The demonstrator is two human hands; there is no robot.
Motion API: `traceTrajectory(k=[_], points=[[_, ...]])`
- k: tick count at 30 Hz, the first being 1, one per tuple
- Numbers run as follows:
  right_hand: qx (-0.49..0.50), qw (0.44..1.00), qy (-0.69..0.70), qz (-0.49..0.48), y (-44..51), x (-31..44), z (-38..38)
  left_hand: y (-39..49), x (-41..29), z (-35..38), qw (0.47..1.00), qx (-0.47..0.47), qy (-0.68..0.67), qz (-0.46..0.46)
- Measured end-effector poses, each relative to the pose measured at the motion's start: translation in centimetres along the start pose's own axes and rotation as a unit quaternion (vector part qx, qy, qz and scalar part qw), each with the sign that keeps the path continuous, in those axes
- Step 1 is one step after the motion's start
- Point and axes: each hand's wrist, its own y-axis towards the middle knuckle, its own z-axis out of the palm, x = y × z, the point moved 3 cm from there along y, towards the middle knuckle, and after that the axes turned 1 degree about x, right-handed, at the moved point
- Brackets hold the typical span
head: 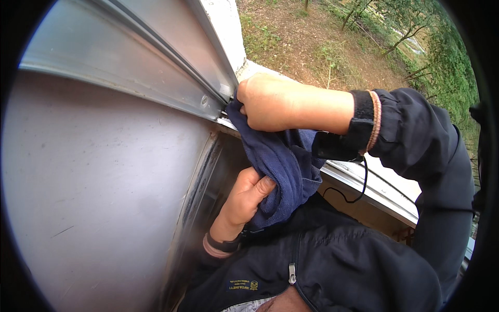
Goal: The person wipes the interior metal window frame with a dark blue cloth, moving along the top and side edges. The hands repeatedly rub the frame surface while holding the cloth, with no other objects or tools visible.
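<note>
A dark blue cloth (286, 167) hangs bunched between my two hands. My right hand (267, 102) is closed in a fist on its upper end, at the lower corner of an aluminium window frame (183, 84). The fist covers part of that corner, and the cloth's tip touches the metal beside it. Lower down, my left hand (245, 195) grips the hanging folds, thumb on top and fingers mostly hidden behind the fabric. A metal sill track (374, 191) runs from under the cloth towards the lower right.
A smooth pale wall or panel (97, 175) fills the left side. A black device (335, 146) with a looped cable (365, 179) sits under my right wrist. Beyond the window are a pale outer ledge (255, 69), sloping ground (300, 43) and trees (405, 35).
</note>
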Motion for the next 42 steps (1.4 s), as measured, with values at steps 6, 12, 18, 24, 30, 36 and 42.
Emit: traceTrajectory(k=[6,12,18,24,30,36,42], points=[[-0.091,0.994,0.058,0.034,-1.0,-0.2,0.7,0.1,0.0,-0.1,1.000,-0.019,-0.024,0.000],[-0.079,0.993,0.085,0.026,-0.9,-0.8,0.5,-0.1,0.3,-0.6,1.000,0.007,0.021,0.004],[-0.022,0.996,0.057,0.064,1.0,0.3,1.0,-0.1,0.0,-0.3,1.000,-0.014,-0.008,0.008],[-0.038,0.936,0.338,0.083,-1.2,-1.8,1.3,0.0,0.0,0.2,1.000,-0.003,-0.005,0.004],[0.099,0.975,0.133,0.146,1.0,-1.2,1.3,0.1,0.1,0.1,1.000,0.009,0.000,0.017],[0.017,0.977,0.157,0.140,1.2,-0.1,1.8,0.1,-0.3,0.3,0.999,-0.002,-0.045,0.010],[-0.047,0.924,0.370,0.086,-1.8,-2.3,1.1,0.3,-0.2,0.5,1.000,0.025,-0.001,0.014]])
